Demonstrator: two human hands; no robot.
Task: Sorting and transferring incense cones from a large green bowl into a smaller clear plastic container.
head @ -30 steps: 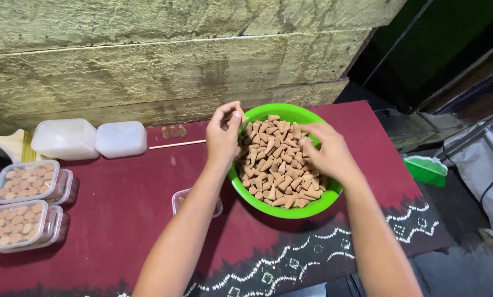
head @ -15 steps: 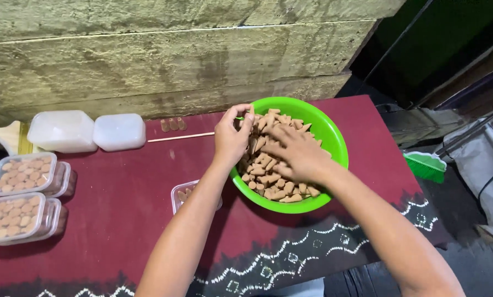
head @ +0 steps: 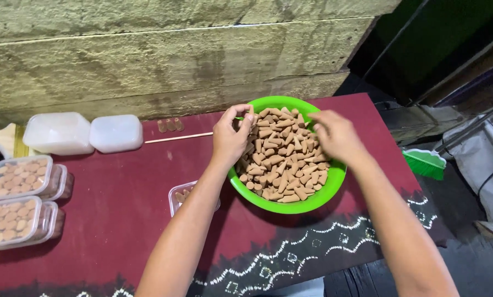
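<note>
- A table (head: 120, 220) draped in dark red cloth with white patterning along its front edge stands against a rough stone wall (head: 147, 55).
- The left hand (head: 231, 136) hovers at the green bowl's (head: 312, 202) left rim, thumb and forefinger pinched narrow; whether they hold a piece, I cannot tell.
- The right hand (head: 337, 135) hangs over the bowl's right side, fingers loosely curled, nothing visibly gripped.
- The bowl sits near the table's right end, heaped with brown cone-shaped pieces (head: 282, 157).
- A small clear tub (head: 180, 195), partly hidden by the left forearm, lies just left of the bowl.
- A thin stick (head: 177, 137) lies toward the back edge.
- Two white lidded boxes (head: 81, 132) stand at the back left corner.
- Filled clear containers (head: 18, 201) are stacked at the left edge.
</note>
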